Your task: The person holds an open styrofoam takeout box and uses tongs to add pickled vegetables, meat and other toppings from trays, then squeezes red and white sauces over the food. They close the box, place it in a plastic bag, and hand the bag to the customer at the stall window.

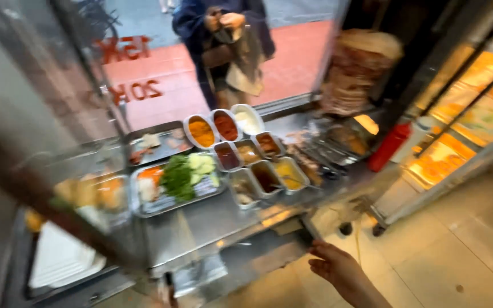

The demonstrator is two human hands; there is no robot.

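My right hand (338,267) reaches in from the bottom right, fingers loosely apart and nothing in them. Its fingertips are at the front corner of the steel counter (201,225), by a lower steel shelf (269,251). My left hand is out of view. On the counter just beyond lie a steel tray of green leaves and sliced vegetables (178,181) and several small steel tubs of sauces (261,171). The picture is blurred.
A tall spit of stacked meat (356,71) stands at the back right, with a red squeeze bottle (389,147) next to it. White trays (61,259) sit at the lower left. Behind the glass a person (226,45) stands outside. A lit display case (463,125) stands at the right.
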